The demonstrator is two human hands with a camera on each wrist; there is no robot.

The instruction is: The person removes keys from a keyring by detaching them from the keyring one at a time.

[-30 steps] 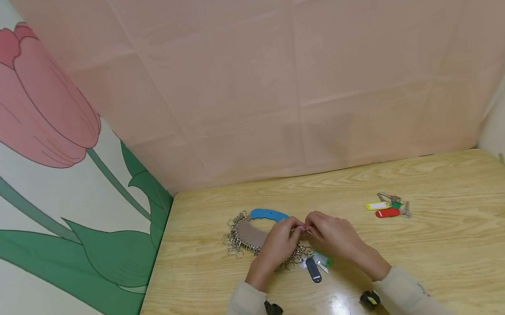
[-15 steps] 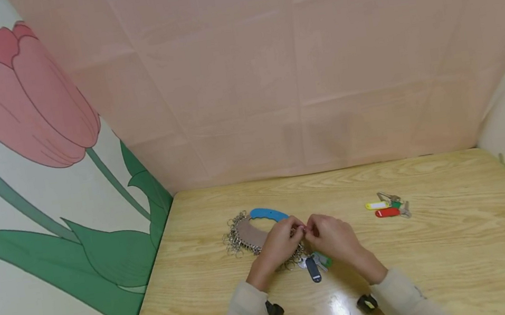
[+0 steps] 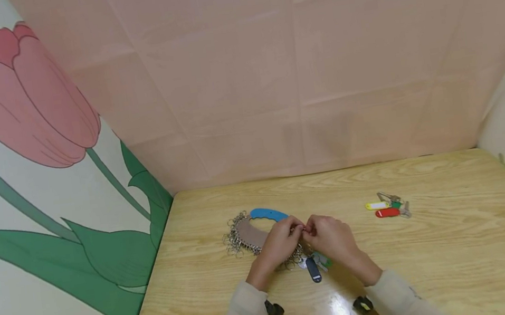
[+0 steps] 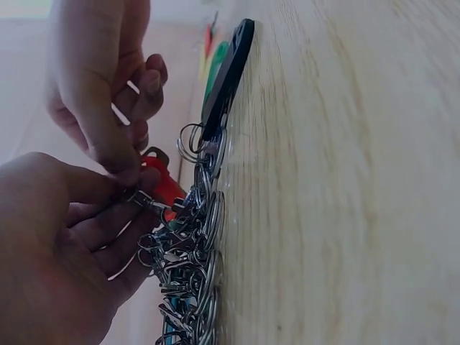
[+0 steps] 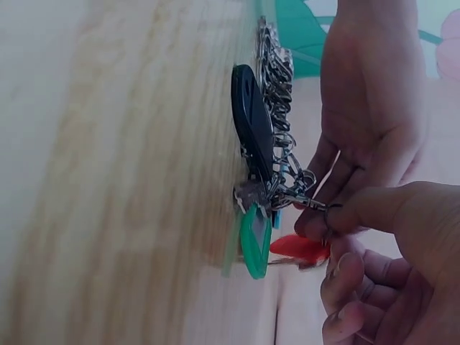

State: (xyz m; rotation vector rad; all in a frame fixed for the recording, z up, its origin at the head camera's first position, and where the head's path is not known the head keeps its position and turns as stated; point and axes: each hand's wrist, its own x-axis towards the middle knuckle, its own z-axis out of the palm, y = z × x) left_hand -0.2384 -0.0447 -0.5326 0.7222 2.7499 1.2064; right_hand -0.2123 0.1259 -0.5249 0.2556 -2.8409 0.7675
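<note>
A curved brown key holder (image 3: pixel 249 233) with a blue handle (image 3: pixel 267 213) lies on the table, fringed with metal clasps and rings. My left hand (image 3: pixel 280 241) is over its right end, thumb and fingers pinching a split ring (image 5: pixel 332 214) on a swivel clasp (image 5: pixel 305 202). My right hand (image 3: pixel 335 237) meets it there, thumb and fingertips pinching the same small ring. A red key tag (image 4: pixel 167 183) hangs right by the fingertips; how it joins the ring is hidden. A black key tag (image 3: pixel 313 269) and a green one (image 5: pixel 256 241) lie below the hands, with keys beside them.
Right of the hands lie a yellow key tag (image 3: pixel 377 206), a red tag (image 3: pixel 387 212) and a green tag, with several keys (image 3: pixel 405 210). A pink cloth wall (image 3: pixel 301 92) rises behind the wooden table (image 3: pixel 459 236). Black wrist straps sit at both cuffs.
My right hand has shifted slightly left and its wrist has turned inward, fingertips now close against the left ones. The left hand, holder and loose keys stay in place.
</note>
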